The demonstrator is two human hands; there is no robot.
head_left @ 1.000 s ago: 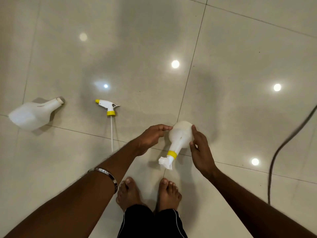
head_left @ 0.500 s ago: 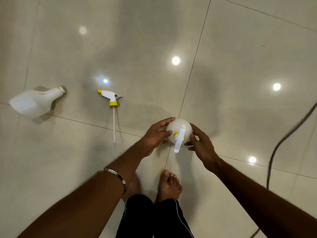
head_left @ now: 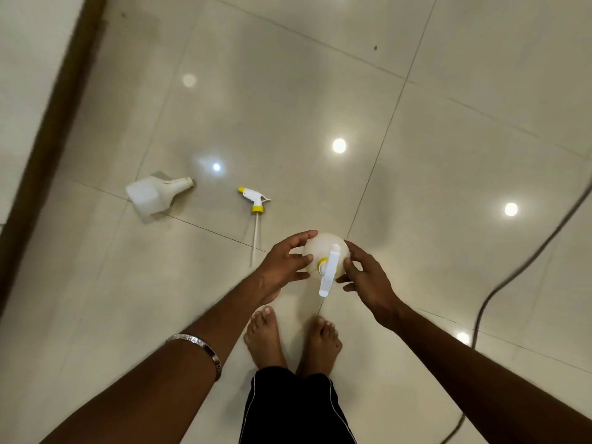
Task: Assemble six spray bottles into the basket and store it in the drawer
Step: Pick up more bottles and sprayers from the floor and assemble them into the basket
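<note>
I hold a white spray bottle [head_left: 320, 248] between both hands above the floor, its white trigger head with a yellow collar pointing up at me. My left hand [head_left: 285, 264] grips its left side and my right hand [head_left: 365, 277] touches its right side by the trigger. A second white bottle without a head [head_left: 150, 193] lies on its side on the tiles at the left. Beside it lies a loose white trigger sprayer with yellow nozzle, collar and long dip tube [head_left: 254, 203]. No basket or drawer is in view.
The floor is glossy beige tile [head_left: 448, 139] with reflected ceiling lights. A dark wooden strip [head_left: 48, 123] runs along the far left. A grey cable [head_left: 512, 270] curves across the floor at the right. My bare feet [head_left: 291, 338] stand just below the hands.
The held bottle has turned from lying with its head down toward me to upright with the trigger facing up. The view has shifted right, so the floor bottle and loose sprayer sit nearer the centre.
</note>
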